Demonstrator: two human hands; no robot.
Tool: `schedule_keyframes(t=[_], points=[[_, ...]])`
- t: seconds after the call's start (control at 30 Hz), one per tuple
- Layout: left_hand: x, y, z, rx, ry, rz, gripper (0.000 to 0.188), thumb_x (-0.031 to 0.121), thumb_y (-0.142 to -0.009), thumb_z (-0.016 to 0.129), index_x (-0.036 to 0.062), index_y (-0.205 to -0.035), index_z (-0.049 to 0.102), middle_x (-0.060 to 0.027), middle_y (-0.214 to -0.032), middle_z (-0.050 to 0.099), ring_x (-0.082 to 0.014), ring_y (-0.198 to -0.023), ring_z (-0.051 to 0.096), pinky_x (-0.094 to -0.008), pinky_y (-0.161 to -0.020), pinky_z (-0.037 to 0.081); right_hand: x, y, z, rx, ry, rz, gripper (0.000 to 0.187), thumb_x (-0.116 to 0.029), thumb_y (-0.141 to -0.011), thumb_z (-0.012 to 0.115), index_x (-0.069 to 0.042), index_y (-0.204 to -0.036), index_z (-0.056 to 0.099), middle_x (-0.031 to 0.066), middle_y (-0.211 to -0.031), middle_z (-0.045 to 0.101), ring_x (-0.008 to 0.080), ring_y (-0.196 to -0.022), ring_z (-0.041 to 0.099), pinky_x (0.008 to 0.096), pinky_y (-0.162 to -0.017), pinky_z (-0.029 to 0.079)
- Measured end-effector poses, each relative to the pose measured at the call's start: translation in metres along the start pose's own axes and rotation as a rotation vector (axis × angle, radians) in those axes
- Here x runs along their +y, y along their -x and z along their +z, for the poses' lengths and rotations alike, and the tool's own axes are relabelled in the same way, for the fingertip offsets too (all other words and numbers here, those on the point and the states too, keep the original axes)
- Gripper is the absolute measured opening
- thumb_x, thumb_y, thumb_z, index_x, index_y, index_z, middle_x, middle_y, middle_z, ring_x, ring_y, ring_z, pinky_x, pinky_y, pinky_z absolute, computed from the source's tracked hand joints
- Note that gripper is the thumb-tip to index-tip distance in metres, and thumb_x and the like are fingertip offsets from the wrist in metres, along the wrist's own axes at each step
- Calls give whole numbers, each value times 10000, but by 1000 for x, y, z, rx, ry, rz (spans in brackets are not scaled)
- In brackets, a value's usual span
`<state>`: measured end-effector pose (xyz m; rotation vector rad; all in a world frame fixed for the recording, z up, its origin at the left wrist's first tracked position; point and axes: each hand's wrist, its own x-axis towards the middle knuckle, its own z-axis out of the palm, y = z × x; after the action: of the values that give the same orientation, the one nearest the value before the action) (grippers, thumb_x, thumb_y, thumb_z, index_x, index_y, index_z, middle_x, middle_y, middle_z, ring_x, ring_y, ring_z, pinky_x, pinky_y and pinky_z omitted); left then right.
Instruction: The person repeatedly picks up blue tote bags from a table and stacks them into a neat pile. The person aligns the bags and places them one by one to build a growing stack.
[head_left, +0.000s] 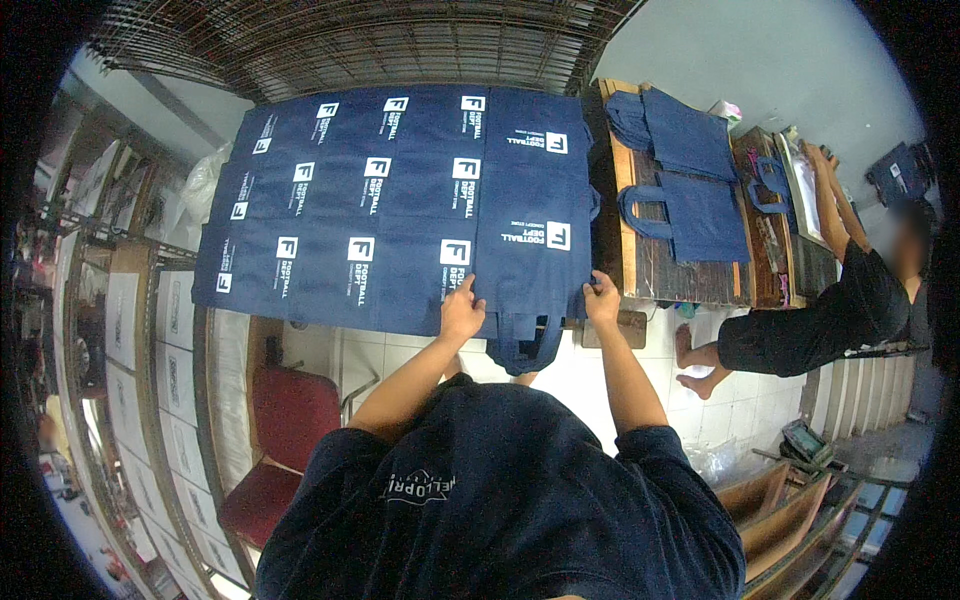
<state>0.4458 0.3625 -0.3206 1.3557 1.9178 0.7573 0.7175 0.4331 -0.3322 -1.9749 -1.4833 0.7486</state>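
Observation:
A dark blue tote bag (530,275) with a white print lies at the near right end of a spread of similar printed tote bags (330,210). Its handles (525,350) hang over the near edge toward me. My left hand (463,312) is closed at the bag's near left corner, its index finger pointing along the cloth. At the near right corner, my right hand (602,300) pinches the fabric between thumb and fingers. The undersides of both grips are hidden.
Plain blue bags (695,215) lie on a wooden table (630,270) to the right. Beyond it, a co-worker (820,310) sits with both arms over a frame. A red chair (290,420) stands at left, a wire rack (380,45) rises behind, and shelves (185,400) line the left side.

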Motion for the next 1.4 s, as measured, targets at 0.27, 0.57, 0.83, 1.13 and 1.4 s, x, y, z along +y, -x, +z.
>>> schedule_keyframes(t=[0.27, 0.57, 0.83, 1.13, 1.4], points=[[10, 15, -21, 163, -152, 179, 573, 153, -703, 669, 90, -1227, 445, -120, -921, 531, -295, -872, 563, -391, -742, 471, 19, 10, -11, 211, -117, 59, 356, -109, -779, 617, -32, -1120, 546, 120, -842, 609, 222, -735, 581, 335, -699, 452], [64, -46, -133, 386, -125, 456, 586, 158, -683, 710, 115, -1216, 470, -71, -832, 505, -207, -712, 499, -333, -661, 447, 129, 79, -45, 159, 159, 340, 356, -293, -781, 606, -30, -1015, 558, 138, -645, 579, 254, -574, 552, 349, -589, 457], [249, -146, -284, 942, -312, 1084, 514, 221, -714, 673, 138, -1191, 500, -101, -1131, 476, -288, -1054, 471, -385, -889, 414, 267, 159, -55, -205, 82, 569, 386, -276, -708, 706, -59, -1013, 612, 79, -583, 601, 146, -490, 566, 285, -427, 446], [358, -216, -308, 1015, -736, 1001, 611, 273, -716, 655, 132, -1260, 416, -68, -1175, 476, -220, -1143, 423, -391, -915, 347, 214, 187, -70, -65, -51, 649, 406, -215, -726, 672, -34, -1079, 587, 112, -675, 624, 148, -532, 583, 274, -445, 455], [374, -189, -314, 771, -658, 816, 556, 393, -728, 612, 128, -1188, 446, -108, -886, 624, -231, -893, 574, -392, -801, 340, 219, 212, -78, -134, 13, 752, 389, -209, -776, 664, -64, -1123, 564, 99, -790, 632, 170, -622, 598, 307, -508, 477]])
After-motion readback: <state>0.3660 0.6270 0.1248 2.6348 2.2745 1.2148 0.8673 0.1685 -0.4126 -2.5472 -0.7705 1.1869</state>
